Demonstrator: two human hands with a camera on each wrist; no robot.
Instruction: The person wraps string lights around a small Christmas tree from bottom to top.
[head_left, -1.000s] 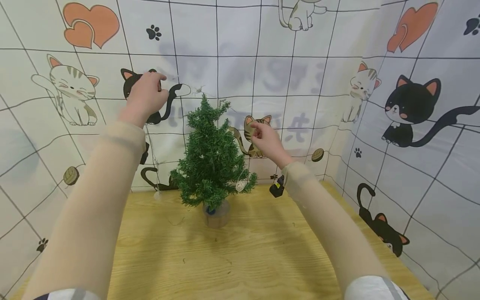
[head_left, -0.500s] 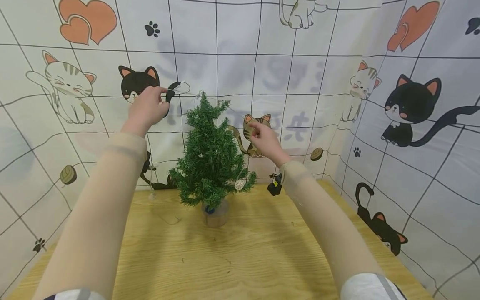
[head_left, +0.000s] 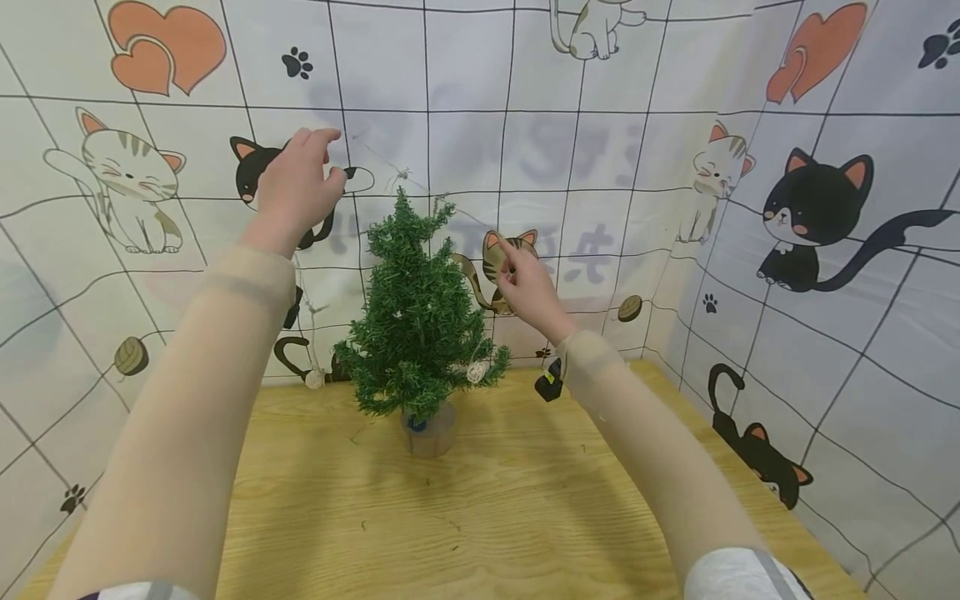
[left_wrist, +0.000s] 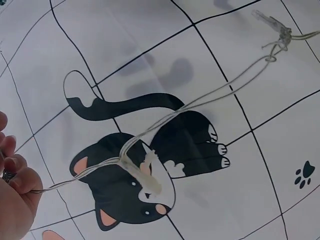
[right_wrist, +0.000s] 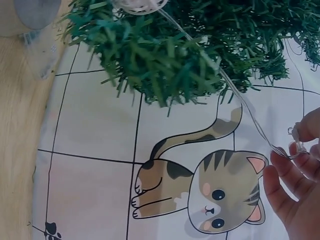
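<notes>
A small green artificial Christmas tree [head_left: 420, 308] stands on the table. Beyond its left side my left hand [head_left: 296, 192] is raised, its fingers curled on a thin pale light-string wire [left_wrist: 95, 168]. That wire has clear bulb-like ends and stretches away in the left wrist view. Lower, at the tree's right side, my right hand [head_left: 531, 292] pinches the wire [right_wrist: 232, 87] near a small clear bulb [right_wrist: 295, 137]. A white openwork ball [head_left: 476, 371] hangs on the lower right branches. Another pale ball [head_left: 315, 379] dangles below my left hand.
The tree's round wooden base [head_left: 429, 433] rests on a wood-grain table [head_left: 480, 525]. Behind and at both sides hangs a white sheet [head_left: 465, 58] printed with cats and grid lines. A small black object with a yellow mark [head_left: 550, 381] is near my right wrist.
My left hand dips slightly, then rises again with its thumb and forefinger farther apart. The dangling ball swings. My right hand stays nearly in place, its forefinger somewhat straighter.
</notes>
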